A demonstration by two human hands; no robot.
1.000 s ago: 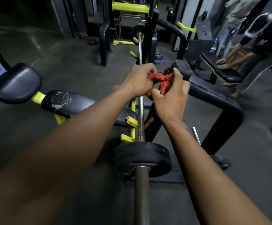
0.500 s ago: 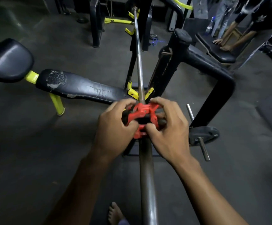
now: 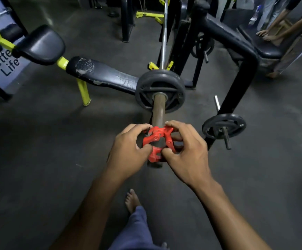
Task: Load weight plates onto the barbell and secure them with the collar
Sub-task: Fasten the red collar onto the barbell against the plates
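Red plastic is sitting between your palms: the collar (image 3: 157,143), at the centre of the frame, is ringing the very end of the barbell sleeve (image 3: 158,112). Your left hand (image 3: 128,150) and right hand (image 3: 185,150) are both gripping it, fingers curled over the top and thumbs pinching the lower lobe. The weight plate (image 3: 160,91) is sitting further up the sleeve, above centre, with bare steel showing between it and the collar — that gap is what you are closing. Whether the clamp lever is released I cannot tell, so be checking it before pushing. Keep the ring square to the sleeve while sliding; a tilted collar is likely to bind. Push until it is touching the plate face, then snap the lever down — ideally with one thumb while the other hand is steadying the ring.
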